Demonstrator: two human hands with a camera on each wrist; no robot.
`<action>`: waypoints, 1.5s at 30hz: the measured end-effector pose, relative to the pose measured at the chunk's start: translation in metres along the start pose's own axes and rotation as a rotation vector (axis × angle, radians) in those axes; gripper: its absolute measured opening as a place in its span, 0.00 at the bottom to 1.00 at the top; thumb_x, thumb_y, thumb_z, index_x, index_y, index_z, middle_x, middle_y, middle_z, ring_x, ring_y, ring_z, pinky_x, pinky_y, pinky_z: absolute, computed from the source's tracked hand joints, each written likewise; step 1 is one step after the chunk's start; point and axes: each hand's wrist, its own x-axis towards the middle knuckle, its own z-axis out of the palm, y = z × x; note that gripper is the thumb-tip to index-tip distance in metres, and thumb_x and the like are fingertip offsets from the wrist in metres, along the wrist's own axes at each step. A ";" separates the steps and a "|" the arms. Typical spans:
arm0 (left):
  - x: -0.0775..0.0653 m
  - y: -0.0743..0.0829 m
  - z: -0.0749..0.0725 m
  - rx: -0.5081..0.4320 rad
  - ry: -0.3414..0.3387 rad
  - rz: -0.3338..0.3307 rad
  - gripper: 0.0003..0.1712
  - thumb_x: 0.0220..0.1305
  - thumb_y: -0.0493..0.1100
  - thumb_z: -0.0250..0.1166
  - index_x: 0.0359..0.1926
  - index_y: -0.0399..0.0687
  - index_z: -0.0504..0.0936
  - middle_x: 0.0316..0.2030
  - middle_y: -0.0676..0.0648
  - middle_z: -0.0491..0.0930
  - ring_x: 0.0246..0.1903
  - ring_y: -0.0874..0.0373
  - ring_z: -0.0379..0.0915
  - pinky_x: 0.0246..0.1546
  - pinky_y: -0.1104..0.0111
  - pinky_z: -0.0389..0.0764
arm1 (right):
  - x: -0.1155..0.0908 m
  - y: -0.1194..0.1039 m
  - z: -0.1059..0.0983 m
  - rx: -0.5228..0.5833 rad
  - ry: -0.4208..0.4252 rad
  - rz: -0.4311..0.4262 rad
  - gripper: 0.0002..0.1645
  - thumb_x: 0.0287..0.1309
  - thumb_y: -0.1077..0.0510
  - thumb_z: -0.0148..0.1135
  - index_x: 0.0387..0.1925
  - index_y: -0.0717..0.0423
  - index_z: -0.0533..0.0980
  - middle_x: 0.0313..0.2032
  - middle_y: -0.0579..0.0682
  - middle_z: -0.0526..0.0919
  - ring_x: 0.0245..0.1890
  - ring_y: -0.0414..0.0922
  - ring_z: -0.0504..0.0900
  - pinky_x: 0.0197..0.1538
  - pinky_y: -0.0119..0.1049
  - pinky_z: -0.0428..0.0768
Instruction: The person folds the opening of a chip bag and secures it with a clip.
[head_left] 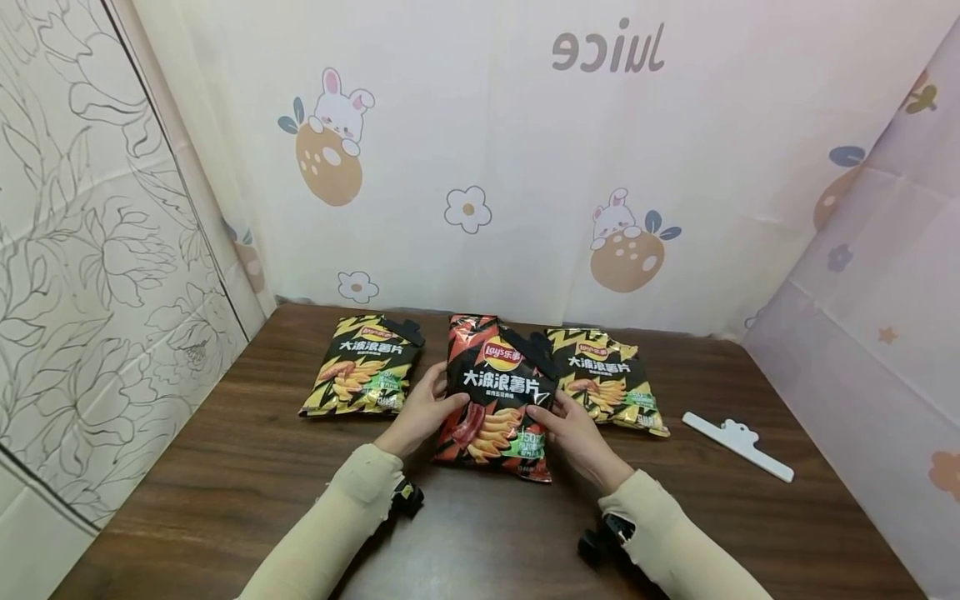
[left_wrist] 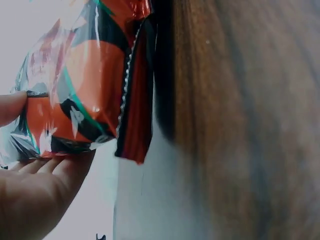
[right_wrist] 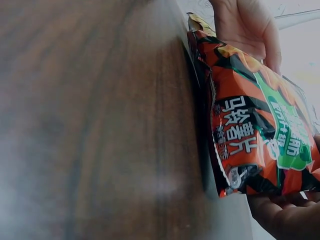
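A red and black bag of potato chips (head_left: 491, 408) is held between both hands at the middle of the table. My left hand (head_left: 420, 408) grips its left side, thumb on the front and fingers behind, as the left wrist view also shows. On the opposite side my right hand (head_left: 583, 440) grips the bag the same way. A black bag clip (head_left: 531, 353) sits slantwise across the bag's upper right corner. The bottom seam hangs close to the tabletop in both wrist views; I cannot tell whether it touches.
Left of the hands lies a yellow and black chip bag (head_left: 360, 371) with a black clip (head_left: 405, 332) on its corner. Another yellow and black bag (head_left: 611, 379) lies behind the right hand. A white bag clip (head_left: 738, 447) rests farther right on the brown table (head_left: 480, 542). Printed curtains surround the table.
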 end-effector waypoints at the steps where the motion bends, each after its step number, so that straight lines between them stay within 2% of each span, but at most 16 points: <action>1: 0.000 -0.001 0.000 0.005 0.011 -0.012 0.38 0.67 0.41 0.64 0.73 0.47 0.57 0.66 0.37 0.70 0.65 0.43 0.69 0.60 0.52 0.73 | 0.001 0.000 0.000 0.002 0.002 -0.002 0.37 0.67 0.54 0.60 0.72 0.56 0.59 0.48 0.49 0.82 0.39 0.35 0.80 0.40 0.30 0.77; 7: -0.001 -0.002 -0.001 0.057 0.036 -0.063 0.39 0.66 0.43 0.65 0.73 0.46 0.58 0.64 0.36 0.72 0.64 0.42 0.68 0.58 0.51 0.74 | 0.009 -0.003 0.003 0.021 0.009 -0.004 0.37 0.69 0.57 0.57 0.74 0.56 0.55 0.62 0.61 0.73 0.47 0.35 0.80 0.48 0.30 0.80; 9: -0.002 -0.001 -0.001 0.078 0.042 -0.072 0.38 0.67 0.42 0.64 0.73 0.46 0.58 0.64 0.35 0.71 0.65 0.41 0.67 0.59 0.50 0.73 | 0.011 -0.006 0.004 0.023 0.011 -0.005 0.39 0.70 0.58 0.56 0.75 0.55 0.52 0.65 0.63 0.70 0.52 0.39 0.79 0.51 0.31 0.79; 11: -0.002 0.002 -0.001 0.094 0.054 -0.082 0.38 0.66 0.41 0.64 0.73 0.45 0.58 0.66 0.34 0.69 0.66 0.40 0.65 0.61 0.49 0.71 | 0.014 -0.008 0.005 0.014 0.018 0.004 0.43 0.70 0.57 0.56 0.77 0.56 0.46 0.69 0.65 0.65 0.59 0.46 0.77 0.58 0.37 0.77; 15: -0.002 0.004 0.000 0.114 0.074 -0.086 0.39 0.65 0.37 0.64 0.73 0.44 0.57 0.68 0.34 0.66 0.68 0.38 0.62 0.63 0.47 0.69 | 0.020 -0.010 0.006 -0.011 0.041 0.025 0.47 0.70 0.56 0.56 0.78 0.56 0.41 0.71 0.65 0.61 0.61 0.50 0.75 0.59 0.40 0.75; 19: 0.002 0.002 0.001 0.109 0.084 -0.087 0.40 0.65 0.34 0.63 0.74 0.42 0.56 0.68 0.34 0.65 0.67 0.38 0.64 0.62 0.49 0.71 | 0.027 -0.010 0.006 -0.032 0.059 0.025 0.42 0.70 0.55 0.57 0.77 0.55 0.48 0.68 0.63 0.67 0.53 0.42 0.77 0.50 0.32 0.76; 20: 0.003 0.001 0.001 0.111 0.085 -0.092 0.40 0.65 0.34 0.63 0.74 0.42 0.55 0.68 0.34 0.65 0.66 0.39 0.65 0.62 0.49 0.71 | 0.029 -0.010 0.006 -0.037 0.060 0.021 0.40 0.70 0.55 0.57 0.76 0.54 0.51 0.67 0.62 0.69 0.48 0.38 0.77 0.45 0.30 0.75; 22: 0.005 0.001 0.002 0.117 0.087 -0.101 0.40 0.65 0.35 0.63 0.74 0.43 0.55 0.69 0.35 0.64 0.67 0.39 0.64 0.62 0.49 0.71 | 0.031 -0.010 0.006 -0.029 0.067 0.027 0.37 0.69 0.56 0.57 0.74 0.53 0.54 0.65 0.61 0.72 0.44 0.35 0.77 0.43 0.29 0.75; 29: 0.016 0.003 0.003 0.131 0.094 -0.115 0.40 0.67 0.36 0.62 0.75 0.43 0.53 0.71 0.37 0.61 0.70 0.41 0.58 0.64 0.48 0.68 | 0.044 -0.015 0.004 -0.062 0.102 0.046 0.31 0.69 0.56 0.58 0.69 0.55 0.61 0.55 0.58 0.76 0.35 0.39 0.75 0.37 0.34 0.72; 37: 0.026 0.006 0.004 0.151 0.134 -0.137 0.39 0.67 0.36 0.61 0.75 0.44 0.55 0.70 0.38 0.64 0.69 0.43 0.61 0.61 0.50 0.70 | 0.057 -0.020 0.004 -0.142 0.133 0.088 0.33 0.68 0.53 0.60 0.69 0.54 0.62 0.53 0.58 0.73 0.44 0.44 0.78 0.41 0.34 0.76; 45: 0.036 0.003 0.007 0.167 0.147 -0.128 0.39 0.68 0.35 0.59 0.75 0.41 0.53 0.72 0.37 0.60 0.70 0.43 0.59 0.66 0.50 0.67 | 0.066 -0.023 0.003 -0.170 0.155 0.120 0.35 0.68 0.53 0.60 0.70 0.57 0.59 0.51 0.57 0.73 0.42 0.45 0.78 0.40 0.36 0.74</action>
